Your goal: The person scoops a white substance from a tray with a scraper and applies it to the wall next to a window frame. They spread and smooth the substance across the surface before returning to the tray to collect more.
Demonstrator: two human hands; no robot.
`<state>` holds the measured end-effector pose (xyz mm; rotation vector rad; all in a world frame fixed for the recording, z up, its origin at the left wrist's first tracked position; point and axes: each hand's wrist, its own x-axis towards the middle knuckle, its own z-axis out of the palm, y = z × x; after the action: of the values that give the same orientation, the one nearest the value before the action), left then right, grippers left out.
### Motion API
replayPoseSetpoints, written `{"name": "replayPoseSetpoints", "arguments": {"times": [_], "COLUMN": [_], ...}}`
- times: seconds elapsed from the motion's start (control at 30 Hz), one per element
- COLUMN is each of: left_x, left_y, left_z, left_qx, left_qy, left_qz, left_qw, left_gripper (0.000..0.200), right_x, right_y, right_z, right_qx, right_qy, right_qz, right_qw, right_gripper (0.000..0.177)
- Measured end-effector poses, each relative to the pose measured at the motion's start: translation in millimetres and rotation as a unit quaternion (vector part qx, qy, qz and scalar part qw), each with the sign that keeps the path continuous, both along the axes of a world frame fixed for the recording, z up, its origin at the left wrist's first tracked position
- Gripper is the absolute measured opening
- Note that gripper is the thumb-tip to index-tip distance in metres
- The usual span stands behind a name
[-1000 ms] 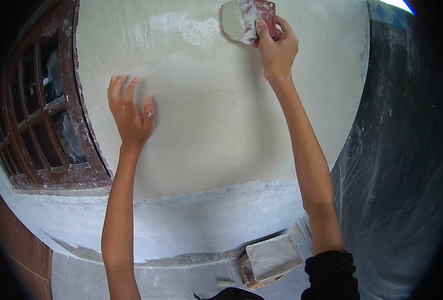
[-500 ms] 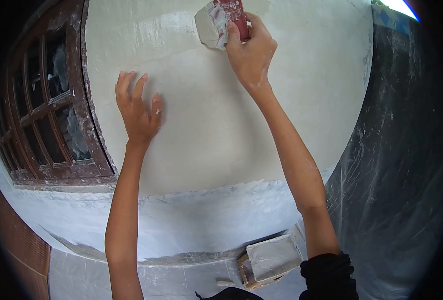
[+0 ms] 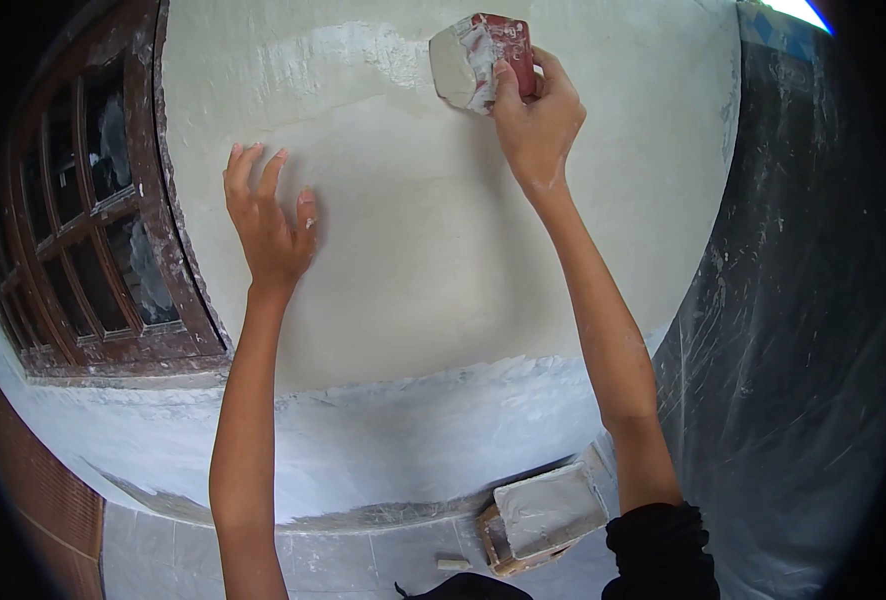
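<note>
High on the wall, my right hand [image 3: 541,125] grips a red scraper [image 3: 508,48] whose blade side is loaded with pale paste and lies at the wall. The wall [image 3: 403,240] is coated in cream-coloured plaster, with a wet, shiny streak to the left of the scraper. My left hand [image 3: 268,222] is at the wall on the left, fingers spread and slightly bent, holding nothing. Whether its fingertips touch the surface I cannot tell.
A brown framed window [image 3: 103,220] is at the left. Dark plastic sheeting [image 3: 783,330] hangs at the right. Below, a tray of pale paste [image 3: 551,510] rests on a wooden support, and a small block [image 3: 453,564] lies on the tiled floor [image 3: 333,560].
My right hand and the scraper have moved right and slightly down along the wall. My left hand has hardly moved, and the view has shifted a little.
</note>
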<state>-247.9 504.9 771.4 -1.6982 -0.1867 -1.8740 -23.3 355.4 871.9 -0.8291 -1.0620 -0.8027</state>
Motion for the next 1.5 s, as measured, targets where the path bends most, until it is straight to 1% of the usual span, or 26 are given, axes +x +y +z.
{"name": "replayPoseSetpoints", "arguments": {"times": [0.03,0.1,0.2,0.23,0.3,0.33,0.37,0.43,0.47,0.5,0.57,0.63,0.7,0.77,0.83,0.9,0.97,1.0,1.03,1.13,1.17,1.23,1.3,1.37,1.4,1.5], "left_x": [0,2,3,3,1,0,1,1,1,1,1,0,0,0,0,-1,0,0,-1,0,-1,0,1,0,0,-1], "left_y": [1,1,3,4,4,3,3,3,3,2,2,3,2,2,2,3,2,2,2,-1,-1,0,3,4,3,3], "left_z": [0,-2,0,-1,0,1,0,1,0,0,1,0,0,0,0,1,-1,-1,0,0,0,0,1,2,2,3], "left_qx": [0.002,0.003,0.005,0.005,0.002,0.001,0.000,0.002,0.003,0.008,0.014,0.003,0.003,0.002,0.004,-0.002,-0.011,-0.011,-0.011,-0.023,-0.025,-0.026,-0.017,-0.006,-0.006,-0.006], "left_qy": [0.000,-0.008,-0.011,-0.009,-0.008,-0.009,-0.005,-0.008,-0.009,-0.003,0.002,-0.006,-0.005,-0.008,0.010,0.006,0.001,0.002,0.001,0.006,0.005,-0.004,-0.008,-0.014,-0.015,-0.018], "left_qz": [-0.002,-0.005,-0.008,-0.007,-0.013,-0.017,-0.016,0.001,0.003,0.008,0.014,-0.002,0.002,0.006,0.016,0.013,0.011,0.012,0.013,0.027,0.034,0.036,0.022,0.004,0.014,0.024], "left_qw": [1.000,1.000,1.000,1.000,1.000,1.000,1.000,1.000,1.000,1.000,1.000,1.000,1.000,1.000,1.000,1.000,1.000,1.000,1.000,0.999,0.999,0.999,1.000,1.000,1.000,1.000], "left_gripper": [0.050,0.049,0.048,0.048,0.048,0.048,0.048,0.048,0.048,0.048,0.048,0.048,0.048,0.048,0.048,0.049,0.049,0.050,0.050,0.052,0.052,0.053,0.053,0.053,0.053,0.053], "right_x": [10,34,40,38,24,34,39,52,58,60,60,61,62,68,71,56,49,51,56,54,51,41,48,58,62,61], "right_y": [-3,-16,-24,-22,-14,-4,-5,-13,-20,-18,-13,-5,-5,-15,-20,-14,-5,-1,-2,-20,-18,-15,3,5,-2,-33], "right_z": [0,5,10,10,9,11,11,16,21,22,25,23,23,26,30,32,31,33,33,37,35,32,25,22,22,20], "right_qx": [0.002,0.063,0.061,0.061,-0.019,-0.034,-0.034,0.021,0.005,0.007,0.058,0.028,-0.016,0.008,0.058,0.047,-0.064,-0.055,-0.055,0.052,0.049,0.027,-0.007,-0.001,0.026,0.043], "right_qy": [-0.001,0.067,0.082,0.084,0.047,0.029,0.034,0.103,0.121,0.122,0.123,0.098,0.101,0.132,0.128,0.112,0.067,0.085,0.084,0.134,0.134,0.100,0.061,0.115,0.155,0.167], "right_qz": [0.001,0.022,0.092,0.090,0.131,0.056,0.056,0.094,0.110,0.113,0.250,0.265,0.091,0.111,0.213,0.242,0.109,0.070,0.074,0.127,0.134,0.235,0.229,0.082,0.076,0.031], "right_qw": [1.000,0.996,0.990,0.990,0.990,0.997,0.997,0.990,0.986,0.986,0.959,0.959,0.991,0.985,0.967,0.963,0.990,0.992,0.992,0.981,0.981,0.966,0.971,0.990,0.985,0.985], "right_gripper": [0.030,0.029,0.029,0.029,0.031,0.032,0.032,0.032,0.035,0.035,0.031,0.034,0.035,0.034,0.031,0.031,0.035,0.035,0.035,0.033,0.033,0.032,0.034,0.036,0.030,0.030]}}
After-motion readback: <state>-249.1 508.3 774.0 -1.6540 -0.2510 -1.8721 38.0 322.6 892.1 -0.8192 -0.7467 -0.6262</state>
